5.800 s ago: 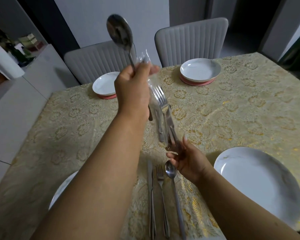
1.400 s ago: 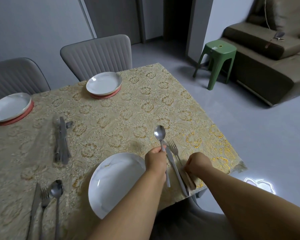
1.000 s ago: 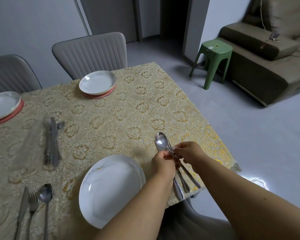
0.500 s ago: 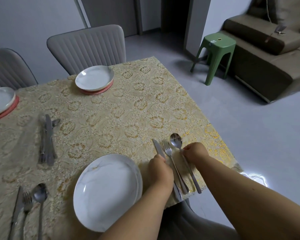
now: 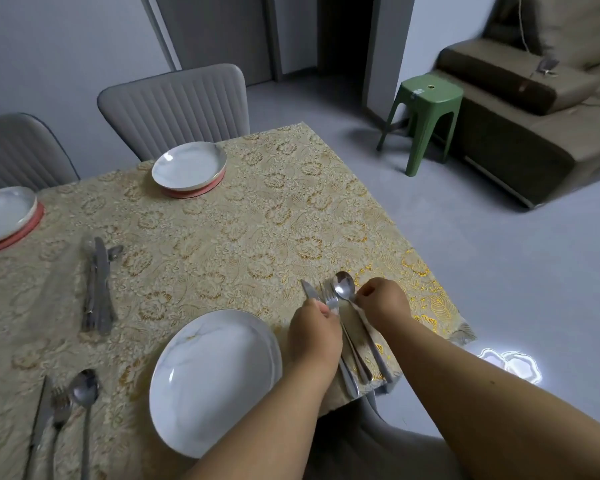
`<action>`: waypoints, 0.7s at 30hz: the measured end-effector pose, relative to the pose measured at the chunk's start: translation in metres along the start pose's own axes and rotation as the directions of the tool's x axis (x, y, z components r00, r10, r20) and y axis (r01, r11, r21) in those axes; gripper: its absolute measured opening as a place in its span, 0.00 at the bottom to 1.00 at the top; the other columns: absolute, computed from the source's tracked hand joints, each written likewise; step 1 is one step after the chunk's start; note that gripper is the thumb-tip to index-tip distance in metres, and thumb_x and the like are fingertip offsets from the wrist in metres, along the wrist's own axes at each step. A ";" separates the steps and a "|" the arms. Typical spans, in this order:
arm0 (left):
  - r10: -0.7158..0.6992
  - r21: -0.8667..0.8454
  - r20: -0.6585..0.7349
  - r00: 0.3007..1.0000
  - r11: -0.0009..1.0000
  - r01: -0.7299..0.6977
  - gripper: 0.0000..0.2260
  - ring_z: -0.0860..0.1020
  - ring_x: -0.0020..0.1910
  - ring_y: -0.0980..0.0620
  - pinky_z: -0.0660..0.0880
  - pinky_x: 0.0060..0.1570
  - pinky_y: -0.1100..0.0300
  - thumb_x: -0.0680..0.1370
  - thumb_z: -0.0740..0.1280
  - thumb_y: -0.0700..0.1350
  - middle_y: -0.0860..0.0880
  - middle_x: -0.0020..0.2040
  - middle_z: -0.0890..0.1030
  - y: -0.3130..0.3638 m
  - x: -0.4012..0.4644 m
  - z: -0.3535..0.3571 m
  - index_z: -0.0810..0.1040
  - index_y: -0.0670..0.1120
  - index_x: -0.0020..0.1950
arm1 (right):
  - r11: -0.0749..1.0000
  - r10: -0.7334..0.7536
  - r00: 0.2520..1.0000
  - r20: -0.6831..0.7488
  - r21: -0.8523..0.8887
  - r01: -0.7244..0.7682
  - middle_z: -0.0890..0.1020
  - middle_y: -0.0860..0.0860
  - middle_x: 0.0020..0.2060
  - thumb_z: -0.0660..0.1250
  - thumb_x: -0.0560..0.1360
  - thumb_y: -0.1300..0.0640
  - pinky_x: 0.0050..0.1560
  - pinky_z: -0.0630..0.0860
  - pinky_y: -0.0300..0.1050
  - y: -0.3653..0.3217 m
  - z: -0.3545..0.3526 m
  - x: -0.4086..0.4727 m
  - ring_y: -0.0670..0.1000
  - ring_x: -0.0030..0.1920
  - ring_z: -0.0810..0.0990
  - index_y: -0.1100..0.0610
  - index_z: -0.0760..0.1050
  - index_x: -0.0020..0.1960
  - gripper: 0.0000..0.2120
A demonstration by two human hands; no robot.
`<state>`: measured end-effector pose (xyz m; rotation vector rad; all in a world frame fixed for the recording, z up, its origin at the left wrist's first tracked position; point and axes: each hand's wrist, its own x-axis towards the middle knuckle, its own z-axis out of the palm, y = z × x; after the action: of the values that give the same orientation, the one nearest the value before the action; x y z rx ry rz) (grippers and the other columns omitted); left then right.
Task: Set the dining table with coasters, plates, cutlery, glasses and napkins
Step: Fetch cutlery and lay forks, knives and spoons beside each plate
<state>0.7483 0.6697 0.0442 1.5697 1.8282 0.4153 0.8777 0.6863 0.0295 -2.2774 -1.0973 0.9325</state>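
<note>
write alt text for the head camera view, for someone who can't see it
Two hands line up a knife, fork and spoon beside a white plate at the near corner of a gold-patterned table: the left hand on the fork, the right hand pinching the spoon.

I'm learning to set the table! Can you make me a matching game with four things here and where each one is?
Things:
1. green stool
2. far plate
3. spoon
4. cutlery bundle

Places:
A. on a pink coaster, in front of a grey chair
B. under the right hand's fingertips, right of the near plate
C. on the floor beside the sofa
D. lying alone on the tablecloth, between the plates

Pairs: 1-C, 2-A, 3-B, 4-D
</note>
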 end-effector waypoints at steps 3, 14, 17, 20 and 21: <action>0.038 -0.020 0.011 0.999 0.999 -0.038 0.04 0.78 0.44 0.51 0.70 0.40 0.60 0.79 0.62 0.47 0.53 0.47 0.80 0.009 -0.002 -0.005 0.76 0.50 0.51 | 0.997 -0.017 1.000 -0.002 0.073 0.018 0.75 0.52 0.29 0.68 0.73 0.56 0.31 0.63 0.40 -0.006 -0.011 -0.013 0.53 0.32 0.72 0.54 0.71 0.32 0.13; 0.128 -0.039 0.058 0.990 0.991 -0.126 0.06 0.76 0.43 0.51 0.67 0.33 0.60 0.80 0.62 0.50 0.52 0.46 0.80 0.084 -0.016 -0.004 0.76 0.49 0.52 | 0.908 -0.077 0.996 -0.038 0.411 0.086 0.82 0.52 0.34 0.69 0.75 0.52 0.40 0.73 0.47 -0.007 -0.084 -0.039 0.52 0.36 0.79 0.59 0.78 0.38 0.11; 0.137 -0.032 0.060 0.989 0.990 -0.136 0.05 0.78 0.44 0.50 0.71 0.38 0.59 0.79 0.62 0.50 0.52 0.45 0.81 0.118 -0.013 0.013 0.76 0.51 0.48 | 0.883 -0.101 0.994 -0.033 0.458 0.105 0.82 0.51 0.33 0.69 0.75 0.53 0.39 0.72 0.45 0.001 -0.124 -0.028 0.49 0.34 0.77 0.60 0.79 0.40 0.11; 0.152 -0.067 0.065 0.986 0.987 -0.147 0.05 0.80 0.44 0.50 0.73 0.41 0.58 0.78 0.62 0.49 0.52 0.44 0.81 0.169 -0.013 0.045 0.77 0.51 0.45 | 0.889 -0.148 0.988 -0.035 0.434 0.148 0.82 0.51 0.33 0.69 0.75 0.53 0.42 0.76 0.49 0.023 -0.178 -0.002 0.50 0.34 0.78 0.60 0.79 0.39 0.10; 0.155 -0.095 0.073 0.985 0.984 -0.148 0.05 0.80 0.44 0.50 0.74 0.41 0.58 0.77 0.62 0.49 0.52 0.44 0.82 0.187 -0.014 0.057 0.77 0.51 0.46 | 0.900 -0.164 0.986 -0.035 0.403 0.164 0.83 0.52 0.34 0.68 0.75 0.53 0.44 0.77 0.50 0.031 -0.198 0.009 0.51 0.36 0.79 0.59 0.79 0.39 0.10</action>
<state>0.9251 0.6869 0.1260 1.6457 1.6138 0.4894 1.0424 0.6561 0.1404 -1.8192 -0.9710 0.9858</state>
